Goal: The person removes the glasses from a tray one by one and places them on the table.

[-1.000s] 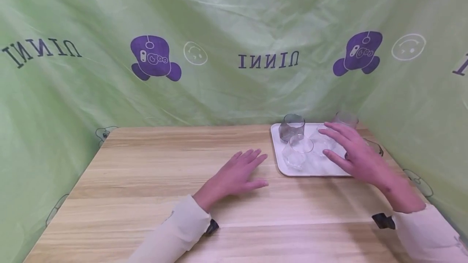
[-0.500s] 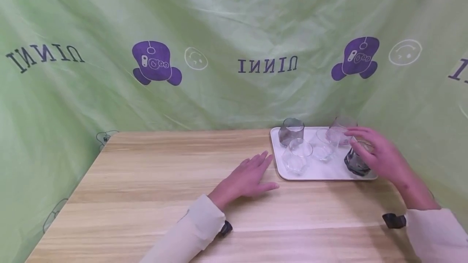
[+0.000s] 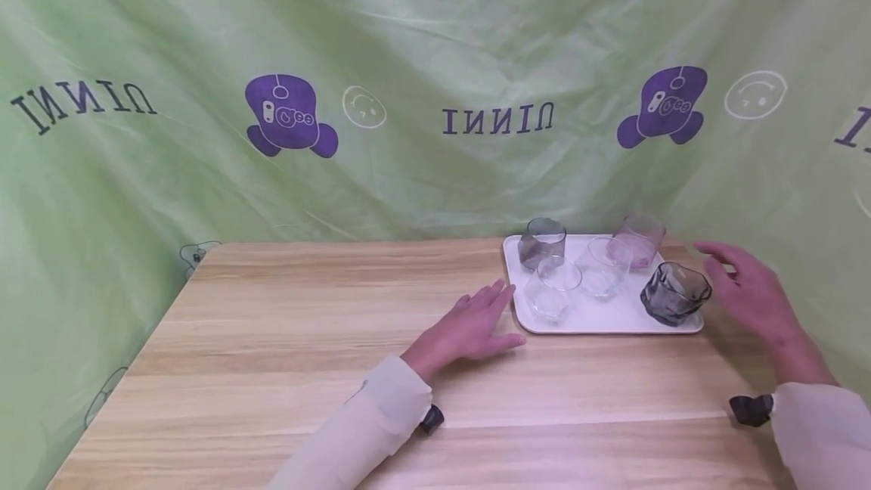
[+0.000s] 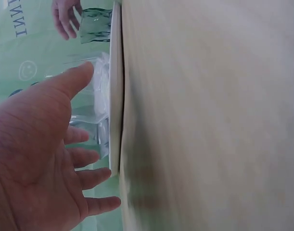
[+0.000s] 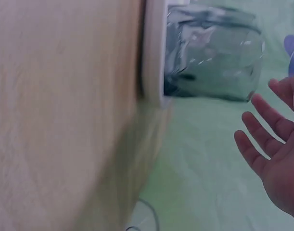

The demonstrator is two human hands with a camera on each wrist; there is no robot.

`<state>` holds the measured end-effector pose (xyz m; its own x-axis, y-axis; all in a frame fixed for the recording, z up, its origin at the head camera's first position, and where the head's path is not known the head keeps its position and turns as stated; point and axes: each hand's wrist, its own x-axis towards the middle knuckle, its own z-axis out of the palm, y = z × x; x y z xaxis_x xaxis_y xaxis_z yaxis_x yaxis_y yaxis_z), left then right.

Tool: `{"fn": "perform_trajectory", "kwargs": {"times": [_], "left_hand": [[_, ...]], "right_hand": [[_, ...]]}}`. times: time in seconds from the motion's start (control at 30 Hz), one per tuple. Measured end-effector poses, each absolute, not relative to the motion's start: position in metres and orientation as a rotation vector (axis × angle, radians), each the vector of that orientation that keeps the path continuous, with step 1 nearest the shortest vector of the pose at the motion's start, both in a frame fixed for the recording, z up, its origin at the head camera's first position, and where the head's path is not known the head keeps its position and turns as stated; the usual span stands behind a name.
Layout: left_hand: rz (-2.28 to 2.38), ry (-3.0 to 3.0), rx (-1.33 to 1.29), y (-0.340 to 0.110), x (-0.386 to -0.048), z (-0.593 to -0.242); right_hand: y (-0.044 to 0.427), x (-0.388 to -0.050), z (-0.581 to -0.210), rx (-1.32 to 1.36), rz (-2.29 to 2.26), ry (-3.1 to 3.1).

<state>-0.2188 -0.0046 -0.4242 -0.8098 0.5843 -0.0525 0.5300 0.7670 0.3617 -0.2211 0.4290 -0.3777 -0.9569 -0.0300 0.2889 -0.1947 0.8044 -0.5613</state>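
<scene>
A white tray [image 3: 612, 317] holds several drinking glasses at the right of the table. The dark grey wavy glass [image 3: 675, 295] stands at its near right corner. Behind it is a pinkish glass [image 3: 638, 240]; a smoky grey glass [image 3: 542, 244] stands at the back left. Two clear glasses, one front left [image 3: 554, 293] and one mid-tray [image 3: 605, 271], stand between. My left hand [image 3: 466, 327], fingers spread, is at the tray's left edge; whether it touches is unclear. My right hand [image 3: 755, 297] is just right of the dark glass, relaxed and holding nothing.
The wooden table [image 3: 306, 324] stretches left and in front of the tray. A green printed curtain [image 3: 408, 172] hangs behind and along both sides, close to the tray's back edge.
My right hand has moved right, from over the tray to beyond its right edge, uncovering the dark grey glass. My left hand has shifted slightly right to the tray's edge.
</scene>
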Motion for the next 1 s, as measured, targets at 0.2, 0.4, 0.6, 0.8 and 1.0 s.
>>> {"fn": "perform_trajectory", "kwargs": {"times": [0.2, 0.4, 0.6, 0.8, 1.0], "left_hand": [[0.479, 2.804, 0.814, 0.003, -0.222, -0.426], [0.456, 2.800, 0.787, 0.009, -0.223, -0.424], [0.395, 2.785, 0.782, 0.014, -0.223, -0.422], [0.336, 2.802, 0.785, 0.017, -0.223, -0.421], [0.273, 2.813, 0.781, 0.019, -0.224, -0.422]], "right_hand": [[0.443, -0.223, -0.388, 0.169, 0.843, -2.760], [0.453, -0.222, -0.399, 0.186, 0.832, -2.918], [0.458, -0.221, -0.407, 0.227, 0.812, -3.039], [0.456, -0.223, -0.409, 0.277, 0.776, -3.068], [0.456, -0.225, -0.412, 0.306, 0.734, -3.042]]}}
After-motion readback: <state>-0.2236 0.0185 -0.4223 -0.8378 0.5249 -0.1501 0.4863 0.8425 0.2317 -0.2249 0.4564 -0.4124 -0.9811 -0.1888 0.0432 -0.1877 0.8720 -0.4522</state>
